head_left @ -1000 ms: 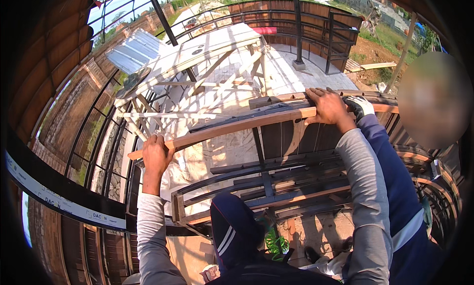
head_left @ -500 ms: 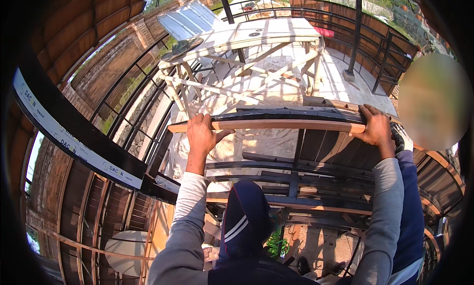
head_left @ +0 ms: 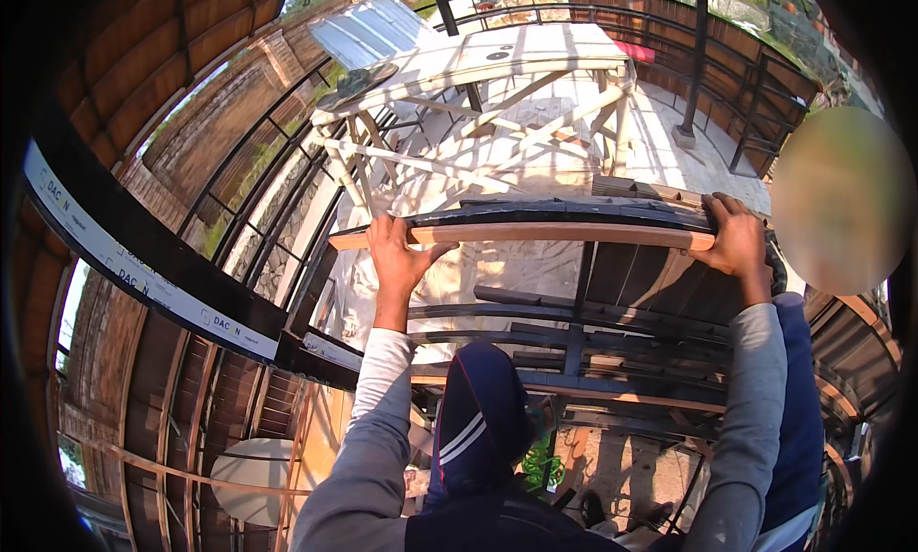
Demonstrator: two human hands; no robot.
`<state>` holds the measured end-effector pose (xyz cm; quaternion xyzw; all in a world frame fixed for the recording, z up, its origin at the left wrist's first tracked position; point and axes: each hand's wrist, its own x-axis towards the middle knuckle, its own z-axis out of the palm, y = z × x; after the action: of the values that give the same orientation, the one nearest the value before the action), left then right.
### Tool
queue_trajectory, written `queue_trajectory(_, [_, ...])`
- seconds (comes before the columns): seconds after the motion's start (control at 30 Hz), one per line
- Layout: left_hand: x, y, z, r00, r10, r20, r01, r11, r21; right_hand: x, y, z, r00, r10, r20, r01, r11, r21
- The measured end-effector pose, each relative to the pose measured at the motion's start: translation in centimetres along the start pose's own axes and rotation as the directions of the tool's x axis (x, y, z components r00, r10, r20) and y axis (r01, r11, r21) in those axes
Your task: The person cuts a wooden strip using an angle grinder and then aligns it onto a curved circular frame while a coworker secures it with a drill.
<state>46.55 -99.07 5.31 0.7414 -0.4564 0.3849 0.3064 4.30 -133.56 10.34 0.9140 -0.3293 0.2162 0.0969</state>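
A long reddish-brown wooden plank (head_left: 564, 232) lies across the middle of the view, along the near side of a black metal beam (head_left: 535, 214). My left hand (head_left: 397, 255) is closed over the plank near its left end, fingers on top and thumb stretched to the right along it. At the plank's right end my right hand (head_left: 732, 236) grips it, with fingers curled over the far side and the thumb beneath. Both arms reach forward in grey sleeves. The undersides of the plank and the beam are hidden.
A person in a blue sleeve (head_left: 801, 389) stands close at my right. Between my forearms shows a dark striped hood (head_left: 478, 399). Ahead stands a wooden trestle table (head_left: 545, 47). Black rails (head_left: 488, 312) run below the plank, and a wrapped black beam (head_left: 143, 284) curves at left.
The whole view has shifted slightly. Both hands keep their hold on the plank, which has barely moved against the black beam.
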Motion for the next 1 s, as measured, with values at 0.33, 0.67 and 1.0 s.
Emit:
queue_trajectory(0.33, [-0.7, -0.1, 0.1, 1.0, -0.027, -0.002, 0.027, 0.998, -0.059, -0.1, 0.3, 0.4, 1.0, -0.011, 0.011, 0.011, 1.0, -0.021])
queue_trajectory(0.67, [-0.1, 0.0, 0.2, 1.0, 0.016, 0.002, -0.016, 0.997, -0.077, -0.1, 0.9, 0.6, 0.999, -0.039, -0.022, 0.037, 0.998, -0.05])
queue_trajectory(1.0, [3.5, -1.1, -2.9, 0.794, -0.099, 0.6, 0.026, 0.991, 0.129, 0.3, 1.2, 0.9, 0.992, -0.097, -0.076, 0.091, 0.993, -0.081])
